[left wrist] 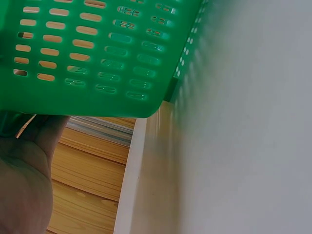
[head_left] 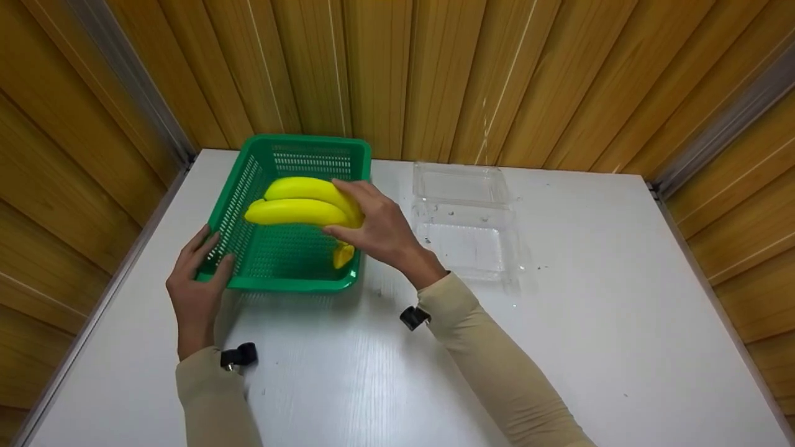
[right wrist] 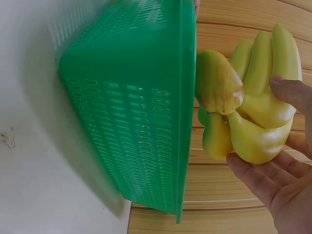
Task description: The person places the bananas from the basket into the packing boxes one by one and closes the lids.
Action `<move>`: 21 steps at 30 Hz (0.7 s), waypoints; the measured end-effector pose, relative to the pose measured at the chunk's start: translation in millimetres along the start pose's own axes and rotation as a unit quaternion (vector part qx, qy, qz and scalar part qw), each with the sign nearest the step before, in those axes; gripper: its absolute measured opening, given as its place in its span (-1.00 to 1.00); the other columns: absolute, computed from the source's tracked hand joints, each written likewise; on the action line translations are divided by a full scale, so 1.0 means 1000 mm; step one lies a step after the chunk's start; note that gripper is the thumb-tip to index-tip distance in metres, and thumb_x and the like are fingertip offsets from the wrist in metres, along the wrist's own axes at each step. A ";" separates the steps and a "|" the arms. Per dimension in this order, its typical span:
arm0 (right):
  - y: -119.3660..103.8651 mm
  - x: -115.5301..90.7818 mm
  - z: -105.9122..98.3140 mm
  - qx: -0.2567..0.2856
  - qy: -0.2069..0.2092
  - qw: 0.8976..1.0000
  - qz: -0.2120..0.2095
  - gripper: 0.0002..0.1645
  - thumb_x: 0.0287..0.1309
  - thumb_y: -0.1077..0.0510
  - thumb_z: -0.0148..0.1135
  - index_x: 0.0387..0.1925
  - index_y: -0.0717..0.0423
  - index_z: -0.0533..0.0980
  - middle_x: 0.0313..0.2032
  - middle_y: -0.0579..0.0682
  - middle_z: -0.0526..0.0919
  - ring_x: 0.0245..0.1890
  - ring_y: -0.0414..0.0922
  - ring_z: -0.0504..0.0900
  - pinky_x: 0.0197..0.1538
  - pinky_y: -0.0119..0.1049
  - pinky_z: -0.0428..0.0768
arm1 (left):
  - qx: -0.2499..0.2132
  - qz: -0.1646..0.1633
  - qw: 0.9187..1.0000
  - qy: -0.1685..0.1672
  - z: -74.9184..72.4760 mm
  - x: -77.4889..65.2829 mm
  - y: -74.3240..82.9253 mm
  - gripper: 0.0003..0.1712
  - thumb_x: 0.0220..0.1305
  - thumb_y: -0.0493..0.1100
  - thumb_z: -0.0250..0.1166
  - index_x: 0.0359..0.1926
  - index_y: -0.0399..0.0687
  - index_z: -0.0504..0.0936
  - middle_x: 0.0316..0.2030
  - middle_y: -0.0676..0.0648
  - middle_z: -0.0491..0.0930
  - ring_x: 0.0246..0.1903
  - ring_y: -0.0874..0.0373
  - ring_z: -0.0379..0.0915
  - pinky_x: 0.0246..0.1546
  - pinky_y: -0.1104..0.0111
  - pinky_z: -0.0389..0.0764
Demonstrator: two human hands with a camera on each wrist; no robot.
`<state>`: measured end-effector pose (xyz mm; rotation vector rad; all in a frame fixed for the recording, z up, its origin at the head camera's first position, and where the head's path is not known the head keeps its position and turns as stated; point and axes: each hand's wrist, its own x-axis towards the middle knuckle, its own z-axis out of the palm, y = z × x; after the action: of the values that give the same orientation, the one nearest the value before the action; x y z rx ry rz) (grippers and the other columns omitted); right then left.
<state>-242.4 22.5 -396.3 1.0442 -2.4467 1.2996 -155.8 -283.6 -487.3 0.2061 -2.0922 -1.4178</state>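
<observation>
A bunch of yellow bananas is in my right hand, held over the right part of a green plastic basket. My thumb and fingers grip the bananas from the right side. In the right wrist view the bunch shows above the basket's rim, its brownish-marked end pointing toward the basket. My left hand holds the basket's near left corner, thumb at the front rim and fingers along the left side. The left wrist view shows that hand under the rim, its fingertips partly hidden.
To the right of the basket a clear plastic box lies with its lid folded back toward the wall. Wood-patterned panels border the white table at the back and both sides.
</observation>
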 end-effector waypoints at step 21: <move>0.011 -0.023 -0.016 0.005 0.057 0.998 -0.004 -0.16 0.27 0.04 0.56 0.46 0.24 0.44 0.26 0.11 0.58 0.09 -0.07 0.62 0.02 -0.36 0.71 | -0.015 -0.004 1.000 -0.001 0.000 -0.004 0.015 -0.49 0.40 -0.33 0.38 0.35 -0.30 0.62 0.46 -0.14 0.46 0.51 0.04 0.26 0.46 0.31 0.31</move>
<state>-235.5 50.9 -404.4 0.9541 -2.3511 1.3320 -149.9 -275.5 -475.8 0.2008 -2.0723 -1.4530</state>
